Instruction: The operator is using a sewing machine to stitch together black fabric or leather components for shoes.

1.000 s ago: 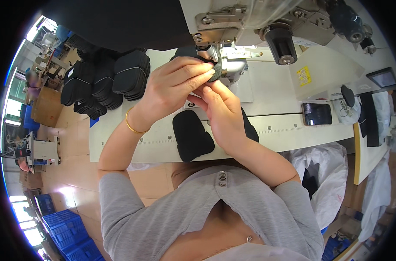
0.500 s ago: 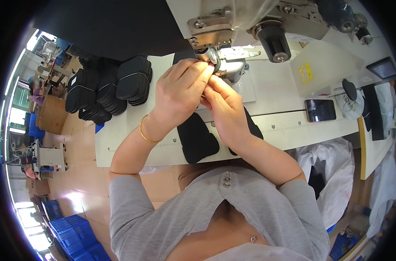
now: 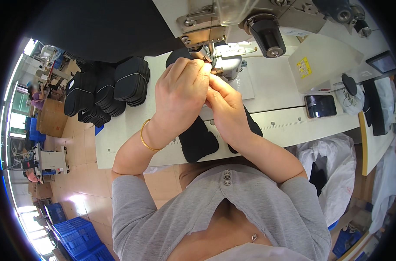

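Sits at a pale table, close up to a sewing machine with bright light around its needle area. With the left hand, pinches narrowly at a black fabric piece, right at the needle area and mostly hidden behind the knuckles. With the right hand, bends thumb and fingers just below the left fingertips; cannot tell how far closed, or on what.

Nearer the body, on the tabletop, shows loose black pieces lying flat, partly covered by the hands. Along the front of the table, bears a printed ruler strip. Farther right, holds a dark phone lying face up, below a pale panel with a yellow label. At the far left corner, carries several tied stacks of black pieces, side by side.

Beside the table on the right, shows a white sack with something black inside. Across the room on the left, shows a tiled floor, blue crates, a cardboard box, another worktable and, well apart, a person in purple.
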A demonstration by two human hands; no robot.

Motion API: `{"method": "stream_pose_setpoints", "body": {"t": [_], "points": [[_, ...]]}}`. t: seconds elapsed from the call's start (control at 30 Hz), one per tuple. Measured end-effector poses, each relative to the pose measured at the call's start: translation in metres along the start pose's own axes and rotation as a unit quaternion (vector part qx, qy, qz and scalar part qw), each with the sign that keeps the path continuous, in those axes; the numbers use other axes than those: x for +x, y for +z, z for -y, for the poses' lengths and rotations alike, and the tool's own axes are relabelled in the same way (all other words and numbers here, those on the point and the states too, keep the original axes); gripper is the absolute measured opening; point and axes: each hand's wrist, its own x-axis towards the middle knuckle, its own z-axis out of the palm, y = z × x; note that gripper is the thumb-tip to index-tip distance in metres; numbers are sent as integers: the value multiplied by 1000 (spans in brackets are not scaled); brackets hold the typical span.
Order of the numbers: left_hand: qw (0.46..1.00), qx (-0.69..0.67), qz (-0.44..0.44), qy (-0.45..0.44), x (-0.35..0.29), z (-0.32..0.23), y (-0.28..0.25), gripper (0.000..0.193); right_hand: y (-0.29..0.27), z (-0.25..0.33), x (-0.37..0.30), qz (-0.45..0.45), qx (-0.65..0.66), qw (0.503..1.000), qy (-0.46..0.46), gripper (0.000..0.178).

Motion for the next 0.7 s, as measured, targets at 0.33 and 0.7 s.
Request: {"method": "stream_pose_setpoints", "body": {"t": [0.33, 0.7], "points": [[1000, -2, 10, -24, 3, -3, 0, 26, -3, -4, 0, 8, -18, 1000, -13, 31], [992, -48, 49, -109, 8, -8, -5, 15, -3, -3, -4, -8, -50, 999, -14, 25]]}}
